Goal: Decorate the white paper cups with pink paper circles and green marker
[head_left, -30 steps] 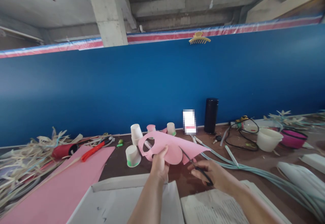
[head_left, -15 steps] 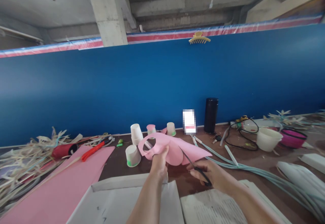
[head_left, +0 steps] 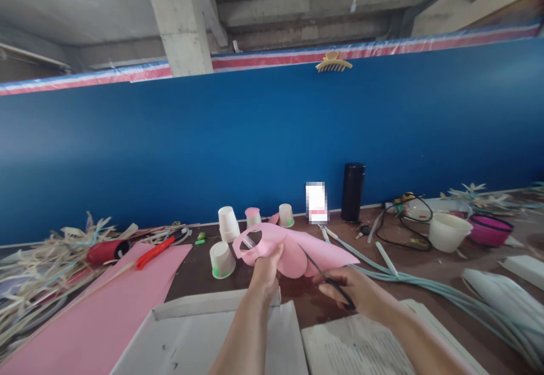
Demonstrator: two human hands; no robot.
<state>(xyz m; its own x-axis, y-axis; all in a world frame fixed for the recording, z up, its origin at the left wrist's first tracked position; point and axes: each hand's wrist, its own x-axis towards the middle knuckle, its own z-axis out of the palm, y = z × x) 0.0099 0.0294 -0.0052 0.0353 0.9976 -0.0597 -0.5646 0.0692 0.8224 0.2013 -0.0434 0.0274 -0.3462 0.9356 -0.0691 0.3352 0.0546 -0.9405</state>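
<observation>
A piece of pink paper (head_left: 293,256) with a round hole at its left end is pinched in my left hand (head_left: 267,273), thumb on top. It is curled and held above the brown table. My right hand (head_left: 346,290) is closed around the black handles of a pair of scissors (head_left: 338,289). Their blades point up and left and lie against the paper's cut edge near its middle. Just beyond and left of the paper stand upturned paper cups, among them a white one (head_left: 228,224) and a green-marked one (head_left: 222,260).
A white box lid (head_left: 204,335) and a printed sheet (head_left: 357,344) lie in front. Pink sheets (head_left: 106,307) and a heap of pale strips (head_left: 46,273) are at left. Bluish tubes (head_left: 442,287), a black flask (head_left: 353,192) and a white cup (head_left: 449,232) are at right.
The paper's right tip has shifted slightly right and its holed end has tilted a little. Both hands keep nearly the same places and grips.
</observation>
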